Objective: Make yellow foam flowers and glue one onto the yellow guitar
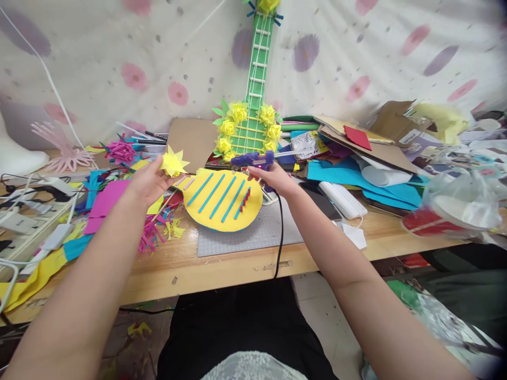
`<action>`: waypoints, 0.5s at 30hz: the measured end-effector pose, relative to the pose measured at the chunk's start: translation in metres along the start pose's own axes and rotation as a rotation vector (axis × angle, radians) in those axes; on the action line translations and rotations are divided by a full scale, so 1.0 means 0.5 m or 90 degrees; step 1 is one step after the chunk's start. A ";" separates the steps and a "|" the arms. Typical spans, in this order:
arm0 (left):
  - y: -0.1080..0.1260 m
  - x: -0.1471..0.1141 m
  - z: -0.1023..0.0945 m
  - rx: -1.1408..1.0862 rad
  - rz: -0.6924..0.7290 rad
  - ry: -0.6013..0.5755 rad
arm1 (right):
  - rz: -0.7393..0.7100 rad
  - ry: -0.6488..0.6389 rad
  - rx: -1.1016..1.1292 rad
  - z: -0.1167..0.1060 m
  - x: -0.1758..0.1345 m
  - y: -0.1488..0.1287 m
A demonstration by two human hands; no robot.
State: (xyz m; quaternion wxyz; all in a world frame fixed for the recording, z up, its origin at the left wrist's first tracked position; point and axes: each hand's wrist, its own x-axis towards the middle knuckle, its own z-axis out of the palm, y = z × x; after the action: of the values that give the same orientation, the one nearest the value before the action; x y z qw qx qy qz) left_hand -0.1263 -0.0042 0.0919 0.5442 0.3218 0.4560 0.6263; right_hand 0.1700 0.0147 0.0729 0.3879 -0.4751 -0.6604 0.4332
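A yellow paper flower (pixel 173 161) with pointed petals is pinched in the fingers of my left hand (pixel 147 182), above the left side of the table. My right hand (pixel 273 178) grips a purple glue gun (pixel 253 160), its nozzle pointing left and a glue stick out of its back. Below and between the hands lies a yellow guitar-shaped piece (pixel 222 203) with slanted blue strips and a short row of red bits. Behind it a green paper guitar (pixel 253 126) stands upright against the curtain, trimmed with yellow roses and white strings.
A grey cutting mat (pixel 237 243) lies under the yellow piece. Pink paper (pixel 106 203), scraps and a power strip (pixel 34 227) crowd the left. Blue sheets (pixel 356 179), a white power bank-like block (pixel 343 199) and a bagged red cup (pixel 435 216) are at right. The gun's black cord (pixel 281 232) hangs over the edge.
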 end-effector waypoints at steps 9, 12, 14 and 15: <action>-0.052 -0.021 -0.040 0.311 0.213 -0.017 | 0.022 0.216 0.216 -0.068 -0.024 0.113; -0.071 -0.020 -0.056 0.459 0.284 -0.076 | 0.021 0.222 0.266 -0.075 -0.031 0.136; -0.075 -0.021 -0.063 0.535 0.311 -0.093 | 0.025 0.220 0.276 -0.078 -0.033 0.148; -0.076 -0.021 -0.065 0.564 0.326 -0.097 | 0.026 0.215 0.277 -0.079 -0.033 0.153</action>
State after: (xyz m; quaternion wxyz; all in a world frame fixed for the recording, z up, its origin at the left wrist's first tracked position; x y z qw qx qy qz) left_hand -0.1388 -0.0222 0.0455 0.2163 0.6674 0.5434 0.4610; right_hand 0.2327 0.0202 0.0122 0.5765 -0.4595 -0.4679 0.4875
